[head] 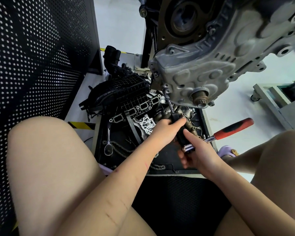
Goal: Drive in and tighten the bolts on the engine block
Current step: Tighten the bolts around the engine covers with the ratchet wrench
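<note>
The grey engine block [203,65] hangs on a stand above a black tray. A thin driver shaft [169,103] runs from a bolt [165,86] at the block's lower left edge down to a black handle [180,133]. My left hand [167,128] is wrapped around the upper part of that handle. A ratchet with a red and black grip [232,129] has its chrome head [188,148] at the handle's lower end. My right hand [197,154] holds the ratchet head, index finger stretched along the handle.
The black tray [167,160] on the floor holds a black intake manifold [126,92], a second ratchet [108,143], a chain and small metal parts. A perforated black panel [37,57] stands at the left. A grey cart [279,99] is at the right. My bare knees frame the view.
</note>
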Motion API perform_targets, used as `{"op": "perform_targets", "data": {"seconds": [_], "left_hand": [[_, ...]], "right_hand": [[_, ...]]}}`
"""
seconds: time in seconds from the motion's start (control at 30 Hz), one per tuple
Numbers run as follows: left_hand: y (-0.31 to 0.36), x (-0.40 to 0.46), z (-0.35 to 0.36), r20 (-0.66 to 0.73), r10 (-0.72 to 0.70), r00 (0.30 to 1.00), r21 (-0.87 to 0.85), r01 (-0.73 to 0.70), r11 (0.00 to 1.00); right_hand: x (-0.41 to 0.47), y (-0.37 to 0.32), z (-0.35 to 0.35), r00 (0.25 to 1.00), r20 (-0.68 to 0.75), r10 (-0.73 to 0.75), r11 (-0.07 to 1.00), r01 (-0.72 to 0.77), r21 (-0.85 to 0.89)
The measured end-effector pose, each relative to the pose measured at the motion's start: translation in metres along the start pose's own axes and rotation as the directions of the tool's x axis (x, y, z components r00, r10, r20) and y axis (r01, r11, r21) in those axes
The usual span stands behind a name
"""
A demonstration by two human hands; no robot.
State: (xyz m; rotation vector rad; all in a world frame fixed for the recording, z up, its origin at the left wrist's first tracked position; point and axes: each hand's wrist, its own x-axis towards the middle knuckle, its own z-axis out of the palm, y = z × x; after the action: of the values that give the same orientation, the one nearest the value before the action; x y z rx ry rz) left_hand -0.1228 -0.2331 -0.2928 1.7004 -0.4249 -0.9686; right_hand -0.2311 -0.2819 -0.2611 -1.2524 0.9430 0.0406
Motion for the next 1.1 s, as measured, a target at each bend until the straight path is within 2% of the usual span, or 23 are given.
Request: {"op": "perform_targets", "data": {"seconds": [0.07, 0.13, 0.17, 0.23, 0.27, 0.3, 0.37, 0.47, 0.6, 0.73, 0.83, 0.97, 1.1], "left_hand": [[0.000, 0.000, -0.001, 0.021, -0.012, 1.000, 0.002, 0.012, 1.000], [-0.001, 0.001, -0.001, 0.033, -0.014, 0.999, 0.017, 0.013, 1.000], [-0.002, 0.002, -0.001, 0.027, -0.015, 1.000, 0.020, 0.014, 1.000], [-0.003, 0.003, 0.001, -0.003, -0.017, 1.000, 0.026, 0.017, 1.000], [-0.004, 0.004, 0.002, -0.021, -0.018, 1.000, 0.033, 0.019, 0.999], [-0.005, 0.006, 0.002, -0.037, -0.021, 0.999, 0.044, 0.023, 0.999], [-0.006, 0.007, 0.002, -0.064, -0.030, 0.998, 0.089, 0.036, 0.995], [-0.006, 0.008, 0.000, -0.067, -0.028, 0.997, 0.123, 0.037, 0.992], [-0.003, 0.006, 0.000, -0.046, -0.023, 0.999, 0.120, 0.028, 0.992], [0.003, 0.005, 0.001, -0.070, -0.019, 0.997, 0.223, 0.034, 0.974], [0.008, 0.003, 0.000, -0.108, -0.011, 0.994, 0.345, 0.048, 0.937], [0.012, 0.000, 0.001, -0.151, 0.035, 0.988, 0.457, 0.038, 0.889], [0.011, -0.001, 0.000, -0.126, 0.065, 0.990, 0.471, 0.002, 0.882]], "right_hand": [[-0.001, -0.001, -0.001, 0.996, -0.057, -0.063, 0.987, 0.054, -0.149], [0.000, -0.001, -0.001, 0.976, -0.108, -0.189, 0.918, 0.137, -0.371], [0.001, -0.001, -0.001, 0.952, -0.116, -0.283, 0.833, 0.184, -0.521], [0.003, 0.000, 0.001, 0.904, -0.055, -0.424, 0.596, 0.233, -0.768], [0.003, 0.002, 0.003, 0.897, -0.040, -0.440, 0.531, 0.224, -0.817], [0.004, 0.003, 0.005, 0.892, -0.053, -0.449, 0.523, 0.214, -0.825], [0.006, 0.006, 0.008, 0.887, -0.108, -0.448, 0.606, 0.213, -0.766], [0.007, 0.010, 0.009, 0.927, -0.118, -0.357, 0.755, 0.213, -0.620], [0.004, 0.009, 0.009, 0.942, -0.167, -0.290, 0.856, 0.178, -0.485], [0.002, 0.009, 0.016, 0.932, -0.224, -0.287, 0.897, 0.180, -0.403], [0.003, 0.010, 0.018, 0.955, -0.235, -0.180, 0.963, 0.122, -0.241], [0.004, 0.013, 0.017, 0.988, -0.139, -0.067, 0.998, 0.063, -0.028], [0.006, 0.015, 0.016, 0.995, -0.072, -0.063, 0.998, 0.064, 0.014]]}}
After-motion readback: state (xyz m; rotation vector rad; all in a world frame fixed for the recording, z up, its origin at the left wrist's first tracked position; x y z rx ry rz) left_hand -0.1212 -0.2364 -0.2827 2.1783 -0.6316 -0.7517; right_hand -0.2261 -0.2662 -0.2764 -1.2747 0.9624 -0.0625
